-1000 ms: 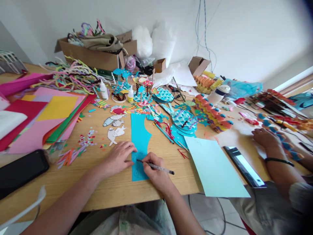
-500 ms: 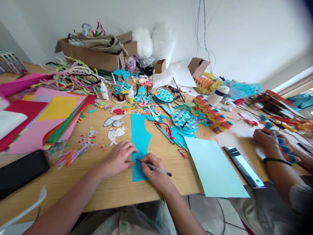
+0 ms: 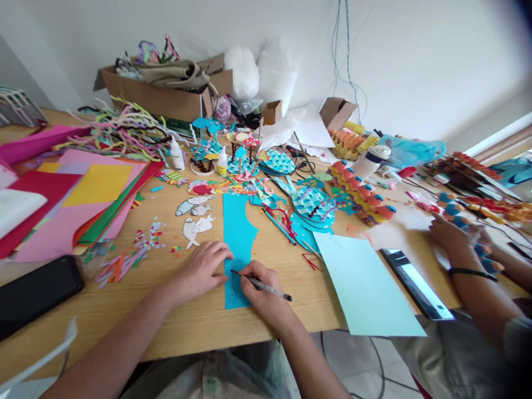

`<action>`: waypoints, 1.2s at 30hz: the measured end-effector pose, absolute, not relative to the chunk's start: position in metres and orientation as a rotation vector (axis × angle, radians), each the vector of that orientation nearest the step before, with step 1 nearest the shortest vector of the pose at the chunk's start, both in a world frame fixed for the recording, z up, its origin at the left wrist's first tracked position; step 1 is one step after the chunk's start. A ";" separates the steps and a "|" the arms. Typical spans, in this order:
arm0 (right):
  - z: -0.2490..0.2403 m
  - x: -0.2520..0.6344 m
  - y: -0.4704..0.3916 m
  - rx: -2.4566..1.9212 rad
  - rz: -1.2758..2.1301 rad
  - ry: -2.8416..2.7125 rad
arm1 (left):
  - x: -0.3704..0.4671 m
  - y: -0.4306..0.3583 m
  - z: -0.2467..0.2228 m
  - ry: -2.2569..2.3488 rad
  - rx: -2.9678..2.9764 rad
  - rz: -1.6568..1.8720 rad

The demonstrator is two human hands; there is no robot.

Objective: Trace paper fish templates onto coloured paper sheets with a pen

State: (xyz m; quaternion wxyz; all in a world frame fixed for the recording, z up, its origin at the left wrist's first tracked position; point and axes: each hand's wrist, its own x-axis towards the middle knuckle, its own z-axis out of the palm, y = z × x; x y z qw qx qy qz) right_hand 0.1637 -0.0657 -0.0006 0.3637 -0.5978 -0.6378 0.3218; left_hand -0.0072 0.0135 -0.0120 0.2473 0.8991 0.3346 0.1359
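Note:
A strip of blue paper [image 3: 238,221] lies on the wooden table in front of me, its right edge cut in a curve. My right hand [image 3: 261,285] grips a pen [image 3: 272,290], its tip on the lower part of the strip. Faint drawn lines show on the paper near the tip and below it. My left hand [image 3: 205,267] rests with fingers stretched out, fingertips at the strip's left edge. Just beyond that hand lie white paper fish cutouts [image 3: 203,224], some with drawn outlines. A pale green sheet [image 3: 368,282] lies to the right, overhanging the table edge.
Coloured paper sheets [image 3: 97,183] and a black phone [image 3: 39,293] are at the left. Glue bottles [image 3: 177,154] and blue paper decorations [image 3: 313,202] stand farther back. At the right, another phone [image 3: 415,285] lies near a co-worker's hands [image 3: 455,235], which hold a colourful piece.
My hands, the pen and the blue strip look almost unmoved. At the right, the co-worker's hands and the colourful piece have shifted slightly.

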 end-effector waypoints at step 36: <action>-0.002 0.164 -0.065 -1.545 0.776 -1.666 | -0.008 0.014 -0.015 0.903 2.436 0.397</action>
